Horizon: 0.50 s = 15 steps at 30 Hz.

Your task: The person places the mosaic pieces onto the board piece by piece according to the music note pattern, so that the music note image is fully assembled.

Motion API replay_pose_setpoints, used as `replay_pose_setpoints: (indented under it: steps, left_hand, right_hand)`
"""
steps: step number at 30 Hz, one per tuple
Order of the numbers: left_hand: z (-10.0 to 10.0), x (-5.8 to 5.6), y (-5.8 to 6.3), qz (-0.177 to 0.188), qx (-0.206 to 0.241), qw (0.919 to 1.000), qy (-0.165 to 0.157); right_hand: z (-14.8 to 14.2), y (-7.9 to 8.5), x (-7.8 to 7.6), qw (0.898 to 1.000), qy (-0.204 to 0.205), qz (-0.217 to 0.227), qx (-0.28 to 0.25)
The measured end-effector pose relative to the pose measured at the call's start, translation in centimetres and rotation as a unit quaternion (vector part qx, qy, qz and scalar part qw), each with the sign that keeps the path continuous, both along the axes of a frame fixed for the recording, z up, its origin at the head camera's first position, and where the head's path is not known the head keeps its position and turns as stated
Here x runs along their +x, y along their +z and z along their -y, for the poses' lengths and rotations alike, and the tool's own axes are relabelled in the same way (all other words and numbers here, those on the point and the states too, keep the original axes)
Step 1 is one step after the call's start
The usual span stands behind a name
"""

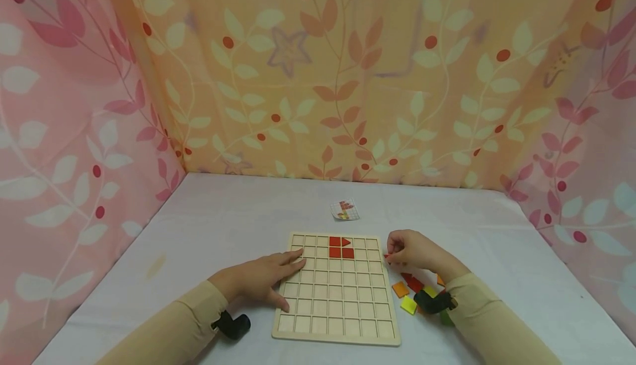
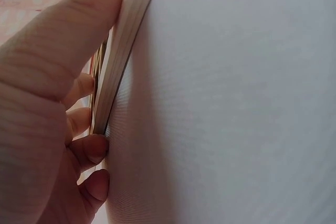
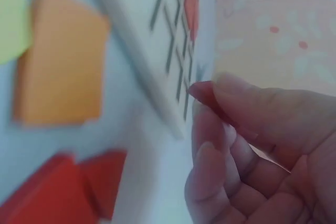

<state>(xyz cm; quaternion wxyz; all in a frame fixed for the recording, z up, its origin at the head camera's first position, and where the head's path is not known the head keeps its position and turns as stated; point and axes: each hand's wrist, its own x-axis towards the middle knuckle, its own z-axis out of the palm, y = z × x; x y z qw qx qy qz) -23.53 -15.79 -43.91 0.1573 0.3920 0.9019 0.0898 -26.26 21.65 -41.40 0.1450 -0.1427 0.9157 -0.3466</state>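
I note the right hand (image 1: 411, 250) pinching a red piece (image 3: 206, 94) at its fingertips, beside the board's (image 1: 328, 293) right edge; the left hand (image 1: 258, 276), fingers extended, rests on its left.

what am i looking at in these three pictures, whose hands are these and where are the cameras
There is no machine here, just a person working with two bare hands. The wide picture comes from a camera worn on the head, looking forward and down; the two close-ups come from cameras worn on the left and right wrists.

On the white tabletop lies a wooden grid board, with four red pieces in its far cells. The left hand rests at the board's left edge. The right hand pinches a red tile near the right edge. Loose red, orange and yellow tiles lie nearby, and a small pattern card lies beyond the board.
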Motion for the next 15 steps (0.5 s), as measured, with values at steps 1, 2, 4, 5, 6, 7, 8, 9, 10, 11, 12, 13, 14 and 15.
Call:
replay_pose_setpoints:
  steps: [1,2,4,5,6,7,8,9,10,11,12,13,14,15]
  left_hand:
    - [0.0,0.0,0.0,0.0,-0.001,1.0,0.001]
    - [0.0,0.0,0.0,0.0,-0.001,1.0,0.002]
    - [0.0,0.0,0.1,-0.001,-0.003,1.0,0.003]
    - [0.0,0.0,0.1,-0.001,-0.003,1.0,0.003]
    - [0.0,0.0,0.1,-0.002,-0.004,1.0,0.003]
    - [0.0,0.1,0.1,-0.002,-0.004,1.0,0.002]
    - [0.0,0.1,0.1,-0.002,-0.003,1.0,0.0]
    - [0.0,0.1,0.2,-0.003,-0.003,1.0,0.0]
    - [0.0,0.1,0.2,-0.002,-0.003,1.0,-0.001]
    - [0.0,0.1,0.2,-0.002,-0.002,1.0,-0.001]
    - [0.0,0.1,0.2,-0.001,-0.002,1.0,-0.001]
    - [0.0,0.1,0.2,-0.001,-0.002,1.0,-0.001]
    - [0.0,0.1,0.2,0.0,-0.003,1.0,-0.001]
    - [0.0,0.1,0.2,0.0,-0.003,1.0,0.0]
  right_hand:
    - [0.2,0.0,-0.2,1.0,0.0,-0.001,-0.01]
    - [0.4,-0.1,-0.4,1.0,-0.002,0.002,-0.021]
    - [1.0,-0.2,-0.7,0.999,-0.004,0.007,-0.039]
    - [1.4,-0.3,-0.9,0.999,-0.006,0.009,-0.046]
    - [1.7,-0.3,-1.0,0.999,-0.008,0.01,-0.053]
    - [2.1,-0.4,-1.1,0.998,-0.01,0.007,-0.056]
    - [2.5,-0.5,-1.2,0.998,-0.015,0.006,-0.056]
    - [2.9,-0.5,-1.3,0.998,-0.021,0.003,-0.052]
    - [3.3,-0.5,-1.4,0.999,-0.027,0.0,-0.047]
    - [3.6,-0.6,-1.5,0.998,-0.034,-0.001,-0.044]
    - [4.0,-0.6,-1.6,0.998,-0.041,-0.002,-0.038]
    - [4.3,-0.6,-1.7,0.998,-0.048,-0.003,-0.029]
    - [4.6,-0.7,-1.7,0.998,-0.056,0.002,-0.023]
    - [4.9,-0.7,-1.8,0.998,-0.061,0.006,-0.019]
